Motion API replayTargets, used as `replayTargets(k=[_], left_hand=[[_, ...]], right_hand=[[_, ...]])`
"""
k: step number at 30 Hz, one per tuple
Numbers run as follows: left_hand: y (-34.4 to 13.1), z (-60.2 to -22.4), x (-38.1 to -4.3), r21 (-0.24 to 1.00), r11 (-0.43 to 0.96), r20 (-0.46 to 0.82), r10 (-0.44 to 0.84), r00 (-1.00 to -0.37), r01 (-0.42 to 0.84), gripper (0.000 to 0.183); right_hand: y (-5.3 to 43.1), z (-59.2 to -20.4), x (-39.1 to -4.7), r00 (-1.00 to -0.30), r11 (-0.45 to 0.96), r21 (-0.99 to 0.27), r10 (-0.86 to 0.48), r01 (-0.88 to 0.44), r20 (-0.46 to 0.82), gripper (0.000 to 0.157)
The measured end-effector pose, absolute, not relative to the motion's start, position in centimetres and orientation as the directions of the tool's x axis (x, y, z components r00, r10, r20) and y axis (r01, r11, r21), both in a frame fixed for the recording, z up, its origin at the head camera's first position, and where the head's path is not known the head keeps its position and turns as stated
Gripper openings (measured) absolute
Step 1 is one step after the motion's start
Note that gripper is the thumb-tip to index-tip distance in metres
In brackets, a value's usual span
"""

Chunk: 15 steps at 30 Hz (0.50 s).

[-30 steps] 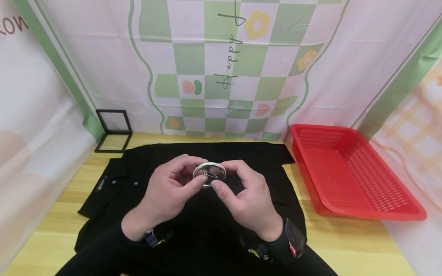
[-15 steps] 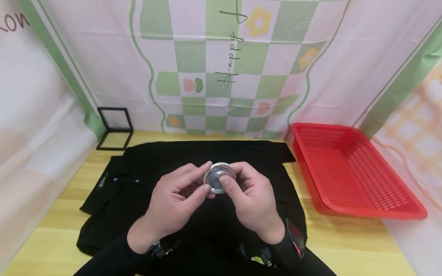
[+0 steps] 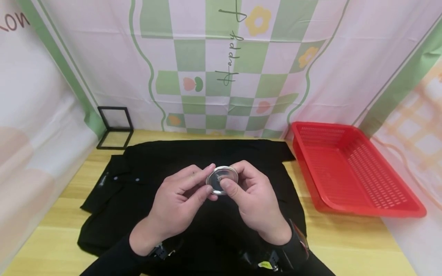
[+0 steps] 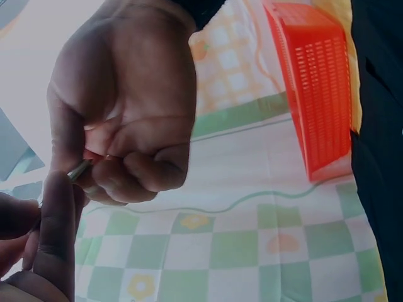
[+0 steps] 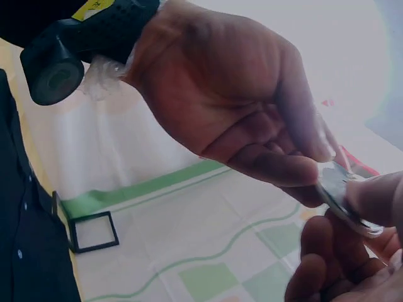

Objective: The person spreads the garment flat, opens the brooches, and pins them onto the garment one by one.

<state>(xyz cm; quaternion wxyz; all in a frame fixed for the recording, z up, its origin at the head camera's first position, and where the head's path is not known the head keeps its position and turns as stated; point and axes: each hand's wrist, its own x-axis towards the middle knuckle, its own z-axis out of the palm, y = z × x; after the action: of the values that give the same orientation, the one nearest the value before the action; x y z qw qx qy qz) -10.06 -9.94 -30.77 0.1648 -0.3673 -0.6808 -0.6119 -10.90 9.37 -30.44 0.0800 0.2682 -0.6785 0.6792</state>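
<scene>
Both hands hold a round metal pin badge (image 3: 226, 173), its back with the small safety pin facing up in the head view. My left hand (image 3: 175, 205) pinches its left rim, thumb below and index finger laid along the upper edge. The thumb of my right hand (image 3: 258, 203) presses on the badge's back near the pin, fingers curled behind it. Seen in the right wrist view, the badge (image 5: 335, 181) sits tilted between both hands' fingertips. Only a thin edge of the badge (image 4: 80, 169) shows in the left wrist view. Beneath the hands, a black shirt (image 3: 207, 151) lies spread out.
A red plastic basket (image 3: 335, 168) stands at the right on the wooden table (image 3: 348, 245). At the back left is a black hinged frame (image 3: 119, 129). A patterned curtain (image 3: 190, 57) hangs behind the table.
The badge has shifted right and slightly down with both hands, and its back has tilted more toward the head camera. The right thumb has moved from the rim onto the pin area.
</scene>
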Motion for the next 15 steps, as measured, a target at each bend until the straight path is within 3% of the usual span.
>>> replayTargets(k=[3,6,12,15], left_hand=[[-9.94,-30.64,-9.95,0.753,-0.018,0.633,0.295,-0.716,0.658,0.044],[-9.87,-30.55,-9.85,0.781,-0.035,0.605,0.296,-0.739,0.624,0.043],[-9.58,-30.52,-9.71,0.799,-0.013,0.578,0.291,-0.762,0.601,0.041],[-9.50,-30.58,-9.61,0.790,0.001,0.588,0.285,-0.757,0.614,0.042]], right_hand=[[9.63,-30.40,-10.92,-0.851,-0.011,-0.884,-0.266,-0.468,0.453,0.017],[9.82,-30.52,-10.85,-0.811,0.102,-0.817,-0.237,-0.568,0.534,0.031],[9.47,-30.72,-10.92,-0.568,0.287,-0.511,-0.166,-0.810,0.806,0.024],[9.28,-30.66,-10.88,-0.524,0.319,-0.455,-0.176,-0.831,0.833,0.026]])
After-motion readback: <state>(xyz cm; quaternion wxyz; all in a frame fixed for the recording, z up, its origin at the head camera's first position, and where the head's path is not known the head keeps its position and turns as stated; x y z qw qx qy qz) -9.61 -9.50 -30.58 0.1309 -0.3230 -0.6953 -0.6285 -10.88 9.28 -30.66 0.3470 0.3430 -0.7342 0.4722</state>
